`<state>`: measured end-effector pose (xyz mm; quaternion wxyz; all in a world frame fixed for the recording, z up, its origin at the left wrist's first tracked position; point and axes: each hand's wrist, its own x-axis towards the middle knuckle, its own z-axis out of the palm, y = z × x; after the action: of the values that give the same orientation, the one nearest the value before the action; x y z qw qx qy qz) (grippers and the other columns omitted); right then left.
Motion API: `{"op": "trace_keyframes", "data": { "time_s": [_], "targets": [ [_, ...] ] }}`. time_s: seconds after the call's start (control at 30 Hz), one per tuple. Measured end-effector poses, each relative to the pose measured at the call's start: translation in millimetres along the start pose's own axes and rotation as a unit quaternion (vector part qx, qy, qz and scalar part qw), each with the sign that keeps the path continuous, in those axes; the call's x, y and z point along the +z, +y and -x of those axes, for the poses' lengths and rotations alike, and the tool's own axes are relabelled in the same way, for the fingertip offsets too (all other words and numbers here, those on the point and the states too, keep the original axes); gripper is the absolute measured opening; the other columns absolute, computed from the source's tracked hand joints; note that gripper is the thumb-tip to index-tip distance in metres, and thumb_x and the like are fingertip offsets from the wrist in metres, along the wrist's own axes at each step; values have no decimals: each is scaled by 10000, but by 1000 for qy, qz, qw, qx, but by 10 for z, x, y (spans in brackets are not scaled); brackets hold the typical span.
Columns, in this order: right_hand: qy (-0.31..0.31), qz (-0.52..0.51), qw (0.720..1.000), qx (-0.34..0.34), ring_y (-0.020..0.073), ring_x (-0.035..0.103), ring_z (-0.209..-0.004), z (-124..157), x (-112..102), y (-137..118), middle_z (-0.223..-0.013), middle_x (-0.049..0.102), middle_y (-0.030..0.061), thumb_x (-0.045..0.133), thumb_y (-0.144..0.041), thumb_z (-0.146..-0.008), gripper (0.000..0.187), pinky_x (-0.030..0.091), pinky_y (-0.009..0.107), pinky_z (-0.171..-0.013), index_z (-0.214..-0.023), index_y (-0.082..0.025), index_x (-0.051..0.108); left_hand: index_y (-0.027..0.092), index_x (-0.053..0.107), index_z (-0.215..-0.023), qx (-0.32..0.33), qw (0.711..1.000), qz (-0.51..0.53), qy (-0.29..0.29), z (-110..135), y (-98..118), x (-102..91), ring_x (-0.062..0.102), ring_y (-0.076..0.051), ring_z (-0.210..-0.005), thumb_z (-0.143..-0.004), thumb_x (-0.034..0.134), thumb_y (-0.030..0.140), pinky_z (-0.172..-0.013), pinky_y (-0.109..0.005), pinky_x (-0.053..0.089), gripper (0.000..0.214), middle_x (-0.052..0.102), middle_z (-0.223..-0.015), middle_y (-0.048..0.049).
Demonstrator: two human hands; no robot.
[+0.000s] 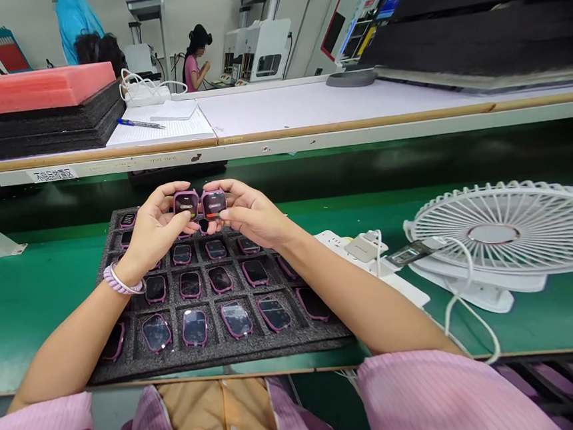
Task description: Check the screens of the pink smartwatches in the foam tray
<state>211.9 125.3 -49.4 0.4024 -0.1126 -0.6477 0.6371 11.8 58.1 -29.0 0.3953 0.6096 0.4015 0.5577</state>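
We hold two watches side by side at the centre of the frame, screens tilted up at us so both faces read at once: left hand (154, 226) fingers pinch the left watch (186, 204), right hand (251, 213) fingers the right watch (214, 203). Below them the foam tray (218, 355) keeps the others apart in separate pockets on the green surface (32, 291).

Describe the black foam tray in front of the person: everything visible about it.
The black foam tray lies flat on the green bench surface, close to the near edge. It looks like soft, dark, slightly grainy foam, cut into a grid of square pockets. Most visible pockets hold a purple-rimmed watch body lying face up, screen dark and glossy. The left hand and right hand hover over its far rows, each holding a watch body, and both forearms cross above its sides, hiding some pockets.
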Motion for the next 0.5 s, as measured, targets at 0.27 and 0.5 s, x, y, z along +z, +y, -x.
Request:
{"op": "trace_keyframes", "data": {
  "time_s": [0.27, 0.5],
  "targets": [
    [15, 13, 1000, 9, 133, 696, -643, 19, -11, 21, -886, 696, -20, 884, -467, -851, 532, 590, 254, -639, -1193, -200, 577, 138, 599, -1273, -15, 1000, -11, -3, 33, 31, -6, 754, -136, -672, -824, 735, 311, -669, -231, 681, 499, 731, -1033, -52],
    [19, 8, 1000, -7, 137, 718, -699, 0, 4, 4, -927, 706, -12, 889, -315, -804, 530, 586, 236, -661, -1212, -194, 574, 130, 579, -1333, -11, 1000, -3, -9, 10, 31, 25, 764, -147, -709, -792, 710, 280, -692, -245, 690, 577, 735, -1046, -47]
  ]
}}
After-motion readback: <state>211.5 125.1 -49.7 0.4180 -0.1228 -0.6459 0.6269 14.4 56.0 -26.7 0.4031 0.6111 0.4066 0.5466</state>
